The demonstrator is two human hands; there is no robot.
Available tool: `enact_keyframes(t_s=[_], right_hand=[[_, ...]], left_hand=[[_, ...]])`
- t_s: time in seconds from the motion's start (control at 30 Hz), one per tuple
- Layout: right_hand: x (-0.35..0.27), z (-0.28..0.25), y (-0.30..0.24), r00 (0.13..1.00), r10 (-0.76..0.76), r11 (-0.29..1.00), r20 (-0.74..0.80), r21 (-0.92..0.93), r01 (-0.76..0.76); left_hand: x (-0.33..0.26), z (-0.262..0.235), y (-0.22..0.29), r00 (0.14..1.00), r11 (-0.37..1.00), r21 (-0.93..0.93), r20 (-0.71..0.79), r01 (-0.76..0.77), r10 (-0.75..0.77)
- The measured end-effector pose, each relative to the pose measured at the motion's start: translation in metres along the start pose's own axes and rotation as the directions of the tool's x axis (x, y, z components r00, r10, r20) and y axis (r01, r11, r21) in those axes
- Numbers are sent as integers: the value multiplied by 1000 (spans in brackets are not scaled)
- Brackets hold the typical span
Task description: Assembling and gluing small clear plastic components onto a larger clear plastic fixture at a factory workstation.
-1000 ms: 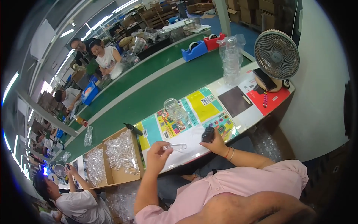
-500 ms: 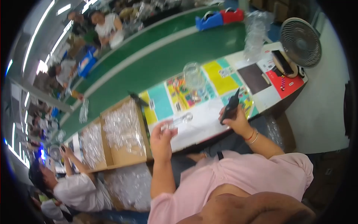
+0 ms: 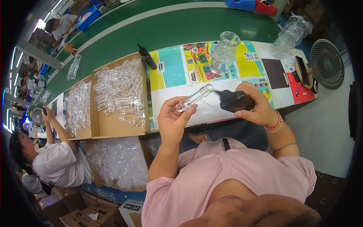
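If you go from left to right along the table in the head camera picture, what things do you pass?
Cardboard box of clear glass tubes → black bottle lying flat → left hand holding a glass tube → glass jar → right hand holding a dark bottle → small fan.

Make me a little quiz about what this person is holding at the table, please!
1. True or false: the left hand holds a clear glass tube.
2. What does the right hand grip? A) a fan B) a black bottle C) a cardboard box
3. Fill in: the cardboard box at the person's left holds many clear ____ pieces.

Key: 1 true. 2 B, the black bottle, its tip pointing toward the tube. 3 glass.
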State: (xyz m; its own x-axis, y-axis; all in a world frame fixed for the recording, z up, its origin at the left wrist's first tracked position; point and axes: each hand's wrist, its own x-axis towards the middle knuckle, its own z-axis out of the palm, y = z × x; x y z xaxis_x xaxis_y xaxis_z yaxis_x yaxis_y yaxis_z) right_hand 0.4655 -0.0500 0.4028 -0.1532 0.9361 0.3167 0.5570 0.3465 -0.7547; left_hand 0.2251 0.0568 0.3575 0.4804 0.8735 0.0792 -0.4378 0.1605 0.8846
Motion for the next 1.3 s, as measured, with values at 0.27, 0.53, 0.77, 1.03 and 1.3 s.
enact_keyframes(t_s=[0.27, 0.53, 0.77, 1.03, 1.3], right_hand=[[3, 7, -9, 929, 177, 927, -324, 371, -47], [14, 20, 20, 726, 533, 98, -435, 884, 457], [28, 15, 15, 702, 559, 57, -440, 866, 497], [19, 11, -1, 674, 524, 245, -520, 851, 465], [8, 17, -24, 641, 369, 634, -672, 687, 355]], left_hand=[[-1, -2, 1, 996, 995, 42, 10, -86, 85], [12, 18, 2, 989, 982, 115, 53, -147, 141], [8, 42, -2, 988, 980, 119, 37, -157, 153], [2, 52, 5, 989, 983, 117, 58, -139, 133], [-3, 50, -7, 950, 937, 165, 102, -309, 296]])
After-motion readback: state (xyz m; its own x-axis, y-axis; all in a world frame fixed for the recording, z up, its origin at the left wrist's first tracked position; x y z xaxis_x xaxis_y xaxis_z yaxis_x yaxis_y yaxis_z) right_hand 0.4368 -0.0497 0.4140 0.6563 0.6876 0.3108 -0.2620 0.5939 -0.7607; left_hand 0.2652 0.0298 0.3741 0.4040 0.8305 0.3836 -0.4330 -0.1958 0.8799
